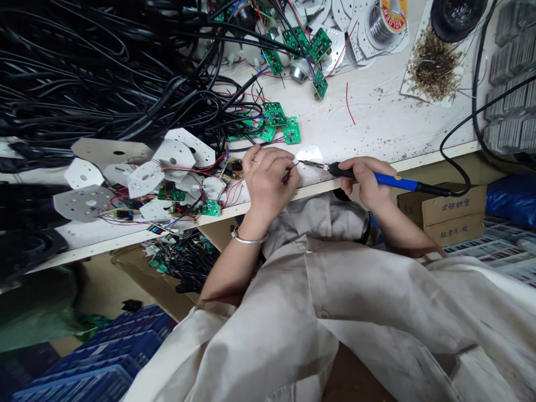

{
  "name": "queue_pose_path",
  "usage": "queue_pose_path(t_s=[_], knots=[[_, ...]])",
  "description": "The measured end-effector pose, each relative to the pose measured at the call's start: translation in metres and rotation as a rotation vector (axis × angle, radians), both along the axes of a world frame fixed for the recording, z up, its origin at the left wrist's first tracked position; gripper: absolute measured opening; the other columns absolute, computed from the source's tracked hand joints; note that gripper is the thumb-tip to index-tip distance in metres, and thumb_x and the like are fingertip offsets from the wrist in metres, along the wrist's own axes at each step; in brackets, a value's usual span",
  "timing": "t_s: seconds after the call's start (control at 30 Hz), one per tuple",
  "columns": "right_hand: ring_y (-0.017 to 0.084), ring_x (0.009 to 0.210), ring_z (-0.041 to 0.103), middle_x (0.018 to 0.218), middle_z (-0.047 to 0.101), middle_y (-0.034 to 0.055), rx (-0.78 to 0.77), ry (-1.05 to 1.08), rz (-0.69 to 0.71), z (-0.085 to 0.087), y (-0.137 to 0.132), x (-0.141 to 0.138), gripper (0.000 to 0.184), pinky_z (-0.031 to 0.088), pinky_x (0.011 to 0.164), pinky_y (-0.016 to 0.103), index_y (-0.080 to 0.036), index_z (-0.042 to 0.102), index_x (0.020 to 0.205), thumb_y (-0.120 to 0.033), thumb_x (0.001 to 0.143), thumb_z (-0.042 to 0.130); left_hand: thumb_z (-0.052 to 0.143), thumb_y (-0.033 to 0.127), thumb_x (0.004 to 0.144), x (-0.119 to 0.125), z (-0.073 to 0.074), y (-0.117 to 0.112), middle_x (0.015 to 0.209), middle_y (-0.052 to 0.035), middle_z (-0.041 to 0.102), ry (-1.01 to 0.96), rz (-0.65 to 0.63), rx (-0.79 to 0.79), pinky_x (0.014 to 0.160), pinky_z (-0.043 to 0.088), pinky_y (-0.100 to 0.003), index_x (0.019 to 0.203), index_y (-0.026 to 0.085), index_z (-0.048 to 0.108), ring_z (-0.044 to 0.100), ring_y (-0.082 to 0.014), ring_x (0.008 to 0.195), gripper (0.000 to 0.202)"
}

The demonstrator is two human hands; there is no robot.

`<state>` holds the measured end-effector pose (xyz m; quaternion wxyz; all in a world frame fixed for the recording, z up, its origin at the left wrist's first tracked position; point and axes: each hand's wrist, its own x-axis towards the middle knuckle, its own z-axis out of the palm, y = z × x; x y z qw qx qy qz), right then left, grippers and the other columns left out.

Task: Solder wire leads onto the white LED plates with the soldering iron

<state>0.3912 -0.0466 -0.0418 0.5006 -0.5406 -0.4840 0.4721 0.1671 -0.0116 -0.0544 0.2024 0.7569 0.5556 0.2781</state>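
My right hand (366, 181) is closed round the blue-handled soldering iron (387, 180), whose metal tip points left toward my left hand. My left hand (268, 178) rests at the white bench's front edge (419, 159) with its fingers curled in a pinch on something thin that I cannot make out. The iron's tip meets that pinch beside a white round plate (310, 153). Just left of my left hand lies a small circuit board with red wires (233, 169). A bangle sits on my left wrist.
A big tangle of black cables (104, 67) fills the bench's left. White LED plates (142, 173) and green circuit boards (276, 120) lie about. A solder spool (387, 19) and a pad with brown residue (433, 70) are far right. Cardboard boxes (448, 209) stand below.
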Motion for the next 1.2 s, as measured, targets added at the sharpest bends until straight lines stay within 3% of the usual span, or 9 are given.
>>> queue_pose_path(t_s=[0.2,0.33,0.47,0.57,0.7,0.87,1.07,1.2], knots=[[0.010,0.035,0.052,0.050,0.060,-0.0066,0.153,0.007,-0.108,-0.002,-0.002,-0.003,0.035,0.045,0.037,0.024,-0.027,0.075,0.091,-0.054,0.098,0.053,0.058,0.023,0.087,0.000,-0.003,0.000,0.098,0.0019,0.075,-0.007,-0.003,0.027,0.121,0.032,-0.054,0.079,0.025,0.060,0.069,-0.0209,0.103,0.008],[0.017,0.069,0.075,0.079,0.078,-0.0005,0.382,-0.274,0.013,-0.001,-0.003,-0.006,0.026,0.065,0.068,0.034,-0.029,0.070,0.112,-0.044,0.100,0.052,0.058,0.024,0.088,0.000,-0.004,0.000,0.097,0.0018,0.076,-0.009,-0.004,0.045,0.120,0.034,-0.054,0.079,0.025,0.061,0.070,-0.0208,0.102,0.010],[0.019,0.096,0.077,0.107,0.079,0.0029,0.751,-0.670,0.153,-0.013,0.003,-0.011,0.031,0.065,0.090,0.036,-0.029,0.064,0.124,-0.043,0.099,0.053,0.058,0.026,0.090,-0.002,-0.002,0.000,0.099,0.0011,0.075,0.024,-0.013,0.024,0.120,0.035,-0.054,0.081,0.025,0.062,0.069,-0.0210,0.104,0.010],[0.017,0.101,0.075,0.113,0.077,0.0035,0.841,-0.787,0.196,-0.022,0.007,-0.013,0.033,0.061,0.099,0.035,-0.026,0.063,0.128,-0.039,0.099,0.057,0.058,0.028,0.092,-0.005,0.001,-0.001,0.100,0.0001,0.075,0.047,-0.016,0.027,0.118,0.037,-0.054,0.082,0.024,0.063,0.069,-0.0218,0.105,0.012],[0.017,0.105,0.073,0.116,0.076,0.0071,0.840,-0.764,0.221,-0.023,0.007,-0.013,0.036,0.061,0.093,0.030,-0.021,0.062,0.131,-0.034,0.097,0.060,0.059,0.027,0.091,-0.006,0.008,-0.006,0.104,-0.0015,0.075,0.075,-0.008,0.030,0.115,0.039,-0.055,0.082,0.024,0.063,0.068,-0.0236,0.105,0.010],[0.015,0.106,0.075,0.120,0.076,0.0054,0.782,-0.815,0.236,-0.023,0.004,-0.010,0.036,0.062,0.088,0.025,-0.025,0.060,0.133,-0.035,0.098,0.058,0.062,0.024,0.087,0.000,0.014,-0.010,0.104,-0.0002,0.075,0.007,-0.026,-0.025,0.120,0.034,-0.056,0.080,0.025,0.064,0.068,-0.0230,0.107,0.007],[0.016,0.107,0.075,0.121,0.077,0.0067,0.667,-0.874,0.313,-0.026,0.002,-0.006,0.033,0.063,0.089,0.027,-0.024,0.066,0.127,-0.036,0.100,0.052,0.060,0.026,0.089,0.005,0.006,-0.010,0.100,0.0003,0.074,-0.021,0.042,-0.039,0.123,0.026,-0.057,0.081,0.025,0.065,0.067,-0.0231,0.107,0.010],[0.017,0.106,0.076,0.118,0.078,0.0059,0.615,-0.750,0.328,-0.019,0.001,-0.006,0.032,0.064,0.088,0.029,-0.024,0.067,0.124,-0.039,0.100,0.051,0.060,0.027,0.088,0.005,0.002,-0.010,0.100,0.0002,0.074,0.018,0.056,-0.010,0.122,0.027,-0.056,0.080,0.024,0.065,0.067,-0.0232,0.108,0.010]])
